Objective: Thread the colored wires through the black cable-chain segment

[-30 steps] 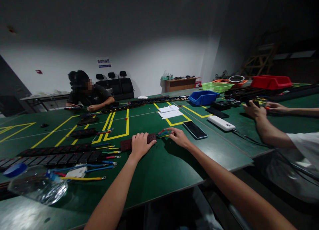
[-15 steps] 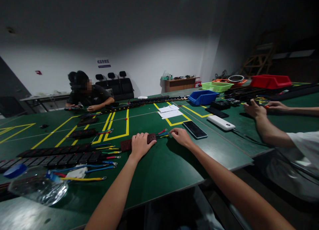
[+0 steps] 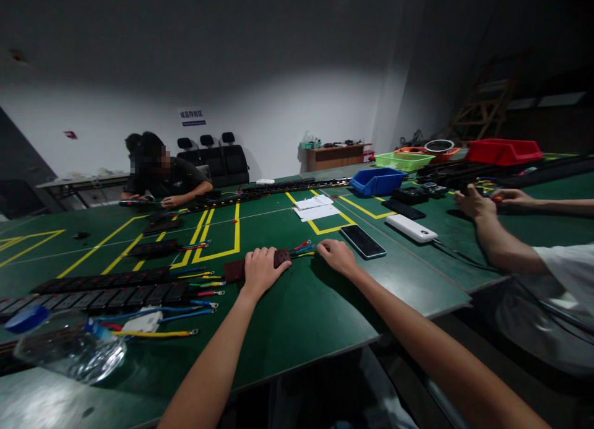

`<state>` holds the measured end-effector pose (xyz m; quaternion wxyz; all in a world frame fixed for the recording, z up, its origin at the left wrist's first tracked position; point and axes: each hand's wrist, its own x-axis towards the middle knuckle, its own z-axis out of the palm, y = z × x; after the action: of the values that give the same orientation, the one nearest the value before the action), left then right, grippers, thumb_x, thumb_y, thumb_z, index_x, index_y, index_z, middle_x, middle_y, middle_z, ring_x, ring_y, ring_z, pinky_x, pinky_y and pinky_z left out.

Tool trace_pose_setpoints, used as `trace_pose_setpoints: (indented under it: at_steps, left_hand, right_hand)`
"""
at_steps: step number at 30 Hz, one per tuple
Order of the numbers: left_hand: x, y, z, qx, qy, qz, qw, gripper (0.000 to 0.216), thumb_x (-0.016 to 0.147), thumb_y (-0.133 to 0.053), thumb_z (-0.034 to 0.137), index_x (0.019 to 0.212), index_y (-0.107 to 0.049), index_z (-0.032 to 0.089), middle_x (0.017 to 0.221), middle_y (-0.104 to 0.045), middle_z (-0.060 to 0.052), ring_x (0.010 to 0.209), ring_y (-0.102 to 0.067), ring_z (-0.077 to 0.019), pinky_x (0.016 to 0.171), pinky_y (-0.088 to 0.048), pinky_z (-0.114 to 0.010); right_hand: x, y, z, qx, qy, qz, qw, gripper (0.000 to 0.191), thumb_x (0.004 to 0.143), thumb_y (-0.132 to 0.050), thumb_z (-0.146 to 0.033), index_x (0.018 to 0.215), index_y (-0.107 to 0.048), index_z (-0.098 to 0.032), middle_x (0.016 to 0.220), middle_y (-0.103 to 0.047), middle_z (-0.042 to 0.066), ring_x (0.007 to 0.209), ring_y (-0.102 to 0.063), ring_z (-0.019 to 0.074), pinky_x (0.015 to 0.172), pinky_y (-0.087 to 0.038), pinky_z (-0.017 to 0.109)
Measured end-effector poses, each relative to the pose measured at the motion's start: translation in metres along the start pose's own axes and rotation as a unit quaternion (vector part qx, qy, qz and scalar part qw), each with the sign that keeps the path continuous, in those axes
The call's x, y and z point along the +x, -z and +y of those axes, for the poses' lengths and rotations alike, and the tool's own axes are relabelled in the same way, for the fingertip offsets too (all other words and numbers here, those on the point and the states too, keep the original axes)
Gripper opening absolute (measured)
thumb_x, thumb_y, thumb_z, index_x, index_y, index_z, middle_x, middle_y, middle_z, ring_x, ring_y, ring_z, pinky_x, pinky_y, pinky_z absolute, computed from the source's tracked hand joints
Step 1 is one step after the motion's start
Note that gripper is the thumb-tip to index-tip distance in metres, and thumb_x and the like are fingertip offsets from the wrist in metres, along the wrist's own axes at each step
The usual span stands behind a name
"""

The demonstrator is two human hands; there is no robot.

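Observation:
My left hand (image 3: 260,270) lies curled over a dark brown socket strip (image 3: 234,270) on the green table, pressing it down. From the strip's right end short coloured wires (image 3: 301,249) stick out. My right hand (image 3: 337,255) is closed at the tips of those wires, fingers bent round them. A black phone (image 3: 362,241) lies just right of that hand.
More black socket strips (image 3: 106,286) with coloured wires lie at the left, beside a water bottle (image 3: 65,348) on its side. A white power bank (image 3: 412,228), papers (image 3: 315,208), blue bin (image 3: 378,181). A co-worker's hands (image 3: 473,203) work at right; another person (image 3: 160,175) sits across.
My right hand has drawn slightly left and closed at the wire ends. The left hand stays on the strip. The co-worker's hands shifted a little.

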<state>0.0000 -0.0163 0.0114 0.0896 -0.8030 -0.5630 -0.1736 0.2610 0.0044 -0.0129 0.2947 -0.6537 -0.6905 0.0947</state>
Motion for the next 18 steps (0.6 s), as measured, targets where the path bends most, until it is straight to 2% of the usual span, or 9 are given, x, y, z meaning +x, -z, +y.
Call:
trace_pose_setpoints:
  at_steps: [3, 10, 13, 16, 18]
  left_hand:
    - [0.0, -0.001, -0.001, -0.002, -0.002, 0.004, 1.0, 0.063, 0.092, -0.042, 0.075, 0.111, -0.067, 0.021, 0.108, -0.07, -0.012, 0.1, -0.06, -0.0308, 0.087, -0.04, -0.042]
    - [0.0, -0.001, 0.0, -0.008, -0.002, 0.0, 1.0, 0.063, 0.092, -0.041, 0.076, 0.112, -0.067, 0.021, 0.11, -0.07, -0.012, 0.102, -0.06, -0.0303, 0.087, -0.041, -0.042]
    - [0.0, -0.001, 0.0, -0.007, -0.003, 0.001, 1.0, 0.064, 0.092, -0.042, 0.076, 0.112, -0.067, 0.021, 0.109, -0.07, -0.012, 0.101, -0.06, -0.0305, 0.087, -0.04, -0.042]
    - [0.0, -0.002, 0.0, -0.004, -0.003, 0.003, 1.0, 0.063, 0.093, -0.042, 0.075, 0.113, -0.067, 0.02, 0.109, -0.07, -0.013, 0.101, -0.06, -0.0308, 0.087, -0.04, -0.042]
    - [0.0, -0.002, 0.0, 0.004, -0.003, 0.005, 1.0, 0.063, 0.093, -0.042, 0.075, 0.113, -0.067, 0.021, 0.109, -0.07, -0.013, 0.101, -0.06, -0.0309, 0.087, -0.039, -0.042]
  right_hand:
    - [0.001, -0.002, 0.001, 0.035, 0.007, 0.004, 0.999, 0.033, 0.094, -0.052, -0.039, 0.108, -0.077, -0.023, 0.09, -0.076, 0.006, 0.078, -0.065, 0.0202, 0.062, -0.035, 0.026]
    - [0.007, -0.007, 0.005, 0.151, 0.049, 0.024, 0.987, 0.033, 0.089, -0.051, -0.037, 0.087, -0.076, -0.017, 0.076, -0.071, 0.005, 0.07, -0.063, 0.0187, 0.065, -0.041, 0.027]
    - [0.008, -0.011, 0.005, 0.153, 0.044, 0.024, 0.987, 0.038, 0.09, -0.05, -0.038, 0.105, -0.075, -0.015, 0.077, -0.07, 0.004, 0.068, -0.061, 0.0182, 0.065, -0.041, 0.027]
    - [0.007, -0.016, 0.004, 0.138, 0.048, -0.013, 0.989, 0.047, 0.09, -0.052, -0.038, 0.128, -0.067, -0.014, 0.072, -0.067, 0.001, 0.065, -0.058, 0.0172, 0.063, -0.038, 0.027]
    - [0.006, -0.018, 0.003, 0.123, 0.061, -0.035, 0.99, 0.049, 0.09, -0.054, -0.038, 0.133, -0.063, -0.016, 0.071, -0.066, -0.001, 0.064, -0.057, 0.0167, 0.062, -0.037, 0.026]
